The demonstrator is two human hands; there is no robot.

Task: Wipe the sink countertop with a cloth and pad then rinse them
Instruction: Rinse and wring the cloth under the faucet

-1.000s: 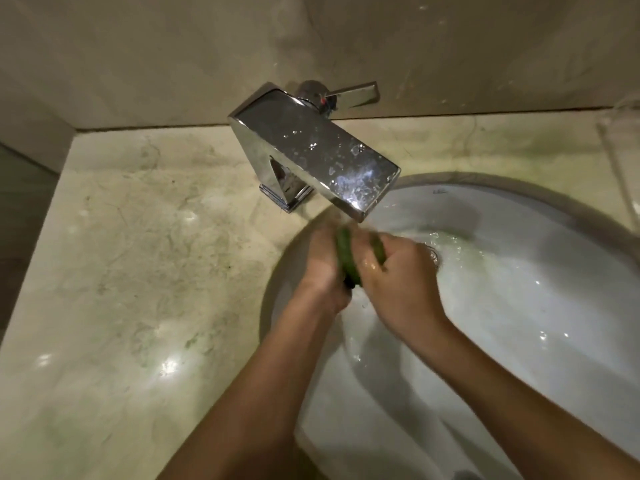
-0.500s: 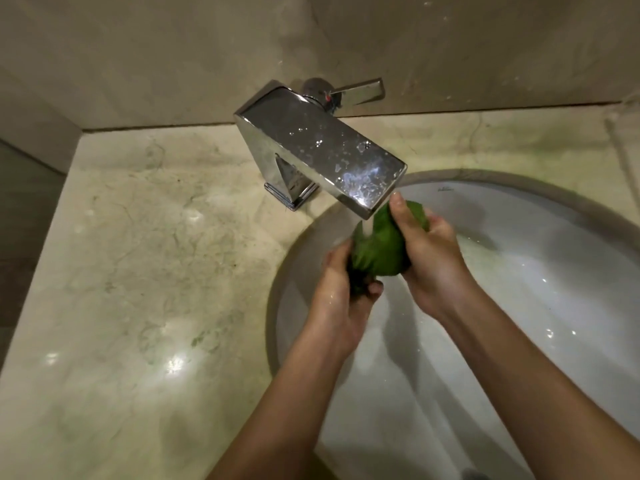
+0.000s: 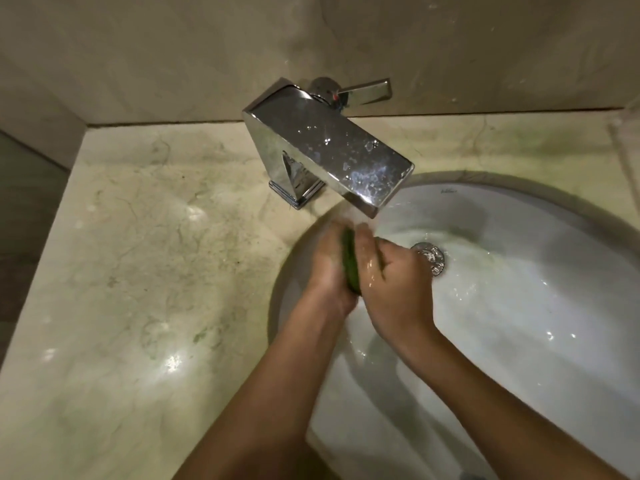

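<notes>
Green cloth point(image 3: 351, 268), bunched, only a narrow strip showing: clamped between both palms just below the faucet point(image 3: 329, 150) spout. Left hand point(image 3: 327, 271): fingers curled round the cloth, fingertips blurred under the spout. Right hand point(image 3: 398, 285): wet, fingers curled over the cloth's other side, pressed against the left hand. Sink point(image 3: 519, 323): white bowl, wet, below and right of the faucet. Drain point(image 3: 431, 258): metal, right of the spout tip. Table point(image 3: 156, 271): beige marbled stone, glossy, left of the faucet.
</notes>
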